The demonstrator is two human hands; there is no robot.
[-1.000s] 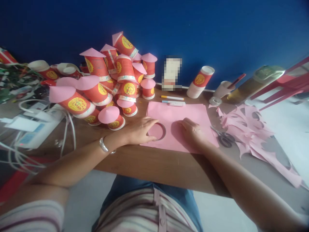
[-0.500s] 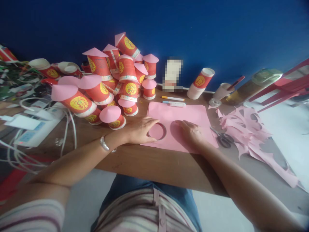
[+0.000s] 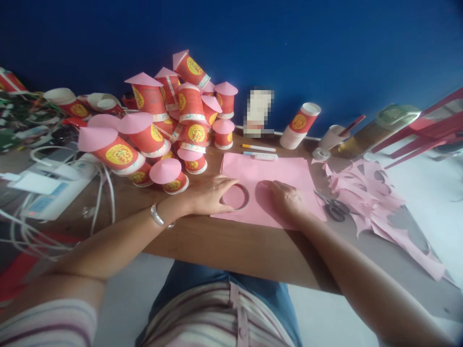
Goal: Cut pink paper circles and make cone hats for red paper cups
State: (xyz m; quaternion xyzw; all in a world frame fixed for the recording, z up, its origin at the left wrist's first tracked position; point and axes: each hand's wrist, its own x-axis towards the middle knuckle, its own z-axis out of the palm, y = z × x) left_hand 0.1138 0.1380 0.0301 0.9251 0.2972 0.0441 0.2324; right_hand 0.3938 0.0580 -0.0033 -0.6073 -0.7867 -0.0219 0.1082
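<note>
A pink paper sheet [image 3: 285, 168] lies on the brown table [image 3: 231, 246] in front of me. A round ring [image 3: 247, 197], like a tape roll, rests on the sheet's left part. My left hand [image 3: 208, 195] lies against the ring, thumb and fingers curved round its left side, holding it down. My right hand [image 3: 289, 200] rests on the sheet just right of the ring, fingers curled and pressed together; whatever they hold is hidden.
A pile of red paper cups with pink cone lids [image 3: 188, 103] fills the back left. Two pens [image 3: 258, 147] lie behind the sheet. To the right are scissors [image 3: 334, 208], pink offcuts [image 3: 365, 185] and a tape roll [image 3: 321, 153]. Cables and a power strip [image 3: 54, 188] sit at the left.
My right hand's fingers have shifted slightly on the sheet beside the ring. My left hand and the ring have stayed put.
</note>
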